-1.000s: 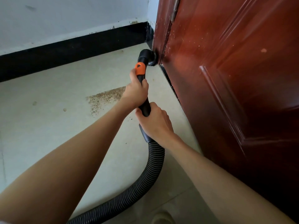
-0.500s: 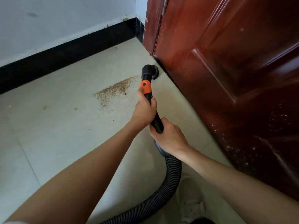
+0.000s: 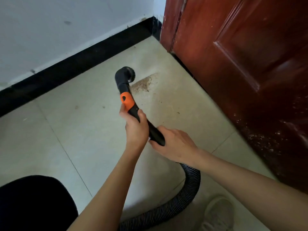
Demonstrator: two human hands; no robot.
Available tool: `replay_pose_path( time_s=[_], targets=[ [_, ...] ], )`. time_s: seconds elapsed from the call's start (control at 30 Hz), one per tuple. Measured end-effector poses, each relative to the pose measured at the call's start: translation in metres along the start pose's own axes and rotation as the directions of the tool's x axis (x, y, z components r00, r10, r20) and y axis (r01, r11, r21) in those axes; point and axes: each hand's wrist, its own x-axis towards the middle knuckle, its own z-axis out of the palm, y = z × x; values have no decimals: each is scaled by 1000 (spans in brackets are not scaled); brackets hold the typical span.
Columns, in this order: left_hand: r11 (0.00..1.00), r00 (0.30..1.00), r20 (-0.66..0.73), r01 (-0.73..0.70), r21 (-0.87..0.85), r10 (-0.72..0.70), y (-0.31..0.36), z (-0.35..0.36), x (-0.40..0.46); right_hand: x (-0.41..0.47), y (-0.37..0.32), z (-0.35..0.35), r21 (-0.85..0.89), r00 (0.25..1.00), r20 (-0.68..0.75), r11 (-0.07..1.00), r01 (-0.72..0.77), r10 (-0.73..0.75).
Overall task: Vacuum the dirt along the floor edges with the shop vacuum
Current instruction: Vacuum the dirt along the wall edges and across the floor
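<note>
A black vacuum wand (image 3: 126, 92) with an orange collar ends in a round brush head (image 3: 128, 75). The brush head sits on the left end of a patch of brown dirt (image 3: 143, 83) on the pale tile floor. My left hand (image 3: 135, 127) grips the wand just below the orange collar. My right hand (image 3: 173, 144) holds the wand's lower end, where the ribbed black hose (image 3: 188, 192) joins and curls back toward me.
A dark red door (image 3: 241, 64) runs along the right, its lower part speckled with dust. A black baseboard (image 3: 80, 64) lines the white wall at the back. My dark-clad knee (image 3: 33, 204) is at lower left, a pale shoe (image 3: 218, 212) at lower right.
The brush head has left the door's bottom edge and moved left onto the dirt patch. Both hands moved with it, and the view pulled back.
</note>
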Motion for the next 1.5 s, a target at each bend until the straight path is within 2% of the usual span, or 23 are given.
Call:
replay_pose_path(
  time_s=[0.13, 0.37, 0.73, 1.0, 1.33, 1.5],
  targets=[
    [991, 982, -128, 134, -25, -136, -25, -34, -3, 14, -22, 21, -82, 987, 116, 990, 117, -107],
    [983, 978, -94, 185, -11, -186, -37, -43, -16, 4, -21, 29, -109, 981, 173, 988, 109, -89],
    [989, 988, -58, 144, 36, -142, -33, -19, -11, 1, 1, 23, -39, 992, 115, 997, 61, -56],
    [993, 995, 23, 93, 72, -95, -18, 11, -2, -1, 23, 8, 38, 996, 85, 999, -27, 24],
    [987, 994, 108, 2, 159, -20, 7, 58, 27, 18, 55, -16, 101, 996, -35, 992, -78, 82],
    [979, 983, 179, -69, 194, 34, 18, 80, 41, 23, 68, -25, 188, 986, -73, 973, -131, 147]
  ],
)
